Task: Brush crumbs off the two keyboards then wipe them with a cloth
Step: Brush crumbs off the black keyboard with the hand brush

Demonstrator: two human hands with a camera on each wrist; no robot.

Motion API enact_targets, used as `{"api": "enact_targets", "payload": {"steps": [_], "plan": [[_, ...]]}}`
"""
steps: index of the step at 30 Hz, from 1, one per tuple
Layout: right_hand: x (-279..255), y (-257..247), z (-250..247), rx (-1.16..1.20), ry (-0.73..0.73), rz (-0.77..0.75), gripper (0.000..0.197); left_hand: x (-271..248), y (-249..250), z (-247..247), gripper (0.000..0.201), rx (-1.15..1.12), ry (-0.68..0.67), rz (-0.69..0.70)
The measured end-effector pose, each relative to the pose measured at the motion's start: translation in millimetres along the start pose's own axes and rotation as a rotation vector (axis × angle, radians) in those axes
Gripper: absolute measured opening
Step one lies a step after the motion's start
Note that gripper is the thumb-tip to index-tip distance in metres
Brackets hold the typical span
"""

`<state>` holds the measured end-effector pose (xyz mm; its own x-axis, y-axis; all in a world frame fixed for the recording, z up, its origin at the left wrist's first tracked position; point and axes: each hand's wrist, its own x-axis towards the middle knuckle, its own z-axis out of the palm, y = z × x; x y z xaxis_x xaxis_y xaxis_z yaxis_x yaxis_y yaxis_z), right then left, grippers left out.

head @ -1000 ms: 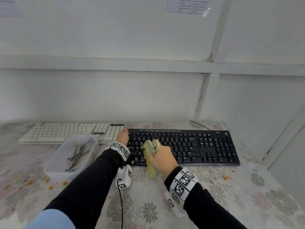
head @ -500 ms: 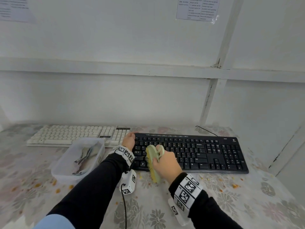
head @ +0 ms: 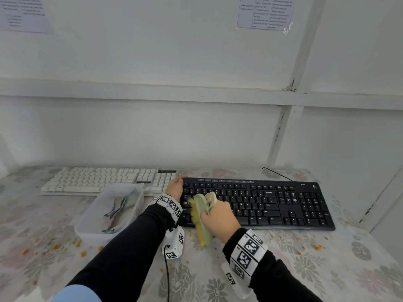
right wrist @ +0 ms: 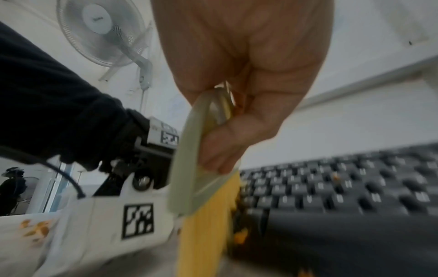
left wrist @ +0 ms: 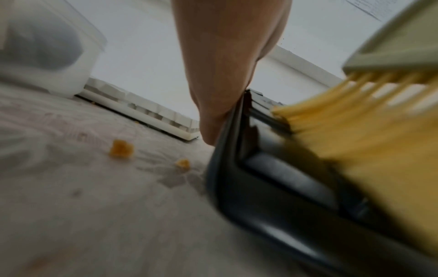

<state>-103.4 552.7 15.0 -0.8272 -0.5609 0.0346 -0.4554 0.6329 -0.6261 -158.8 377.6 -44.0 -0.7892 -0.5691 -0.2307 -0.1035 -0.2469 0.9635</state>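
Observation:
A black keyboard (head: 272,203) lies at centre right of the table, and a white keyboard (head: 104,179) lies to its left. My left hand (head: 175,188) holds the black keyboard's far left corner, fingers curled over its edge. My right hand (head: 218,216) grips a brush (head: 199,212) with a pale green back and yellow bristles. The bristles (left wrist: 355,131) lie on the left keys of the black keyboard (left wrist: 272,187) and reach past its front edge. In the right wrist view my fingers (right wrist: 249,75) wrap the brush handle (right wrist: 189,168) beside the black keyboard (right wrist: 343,196).
A clear plastic tub (head: 87,225) with a crumpled cloth (head: 122,205) stands in front of the white keyboard. Orange crumbs (head: 54,247) are scattered over the flowered tablecloth, some (left wrist: 120,150) near the black keyboard's left edge. A white wall runs close behind.
My right hand has swept the brush leftward over the black keyboard's keys, nearer its left edge. My left hand has stayed on the corner. The head view has tilted up a little.

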Motion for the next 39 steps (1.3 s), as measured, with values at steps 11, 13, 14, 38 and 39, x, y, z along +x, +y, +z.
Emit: {"api": "enact_targets", "payload": {"steps": [11, 13, 14, 38, 39], "plan": [[26.2, -26.0, 0.7, 0.039, 0.059, 0.011, 0.026, 3.4, -0.8, -2.8, 0.04, -0.063, -0.019, -0.009], [14.3, -20.0, 2.1, 0.036, -0.008, 0.002, 0.018, 2.8, -0.7, -3.4, 0.04, -0.069, -0.014, -0.022], [8.9, -18.4, 0.9, 0.021, -0.035, 0.009, 0.019, 2.9, -1.1, -3.8, 0.04, -0.077, -0.015, -0.027], [28.5, -30.8, -2.3, -0.044, -0.051, 0.004, 0.025, -4.1, 9.1, -4.1, 0.041, -0.146, -0.042, -0.093], [24.6, -28.9, -0.8, -0.063, -0.095, -0.008, 0.023, -4.4, 9.2, -4.7, 0.04, -0.132, -0.041, -0.093]]}}
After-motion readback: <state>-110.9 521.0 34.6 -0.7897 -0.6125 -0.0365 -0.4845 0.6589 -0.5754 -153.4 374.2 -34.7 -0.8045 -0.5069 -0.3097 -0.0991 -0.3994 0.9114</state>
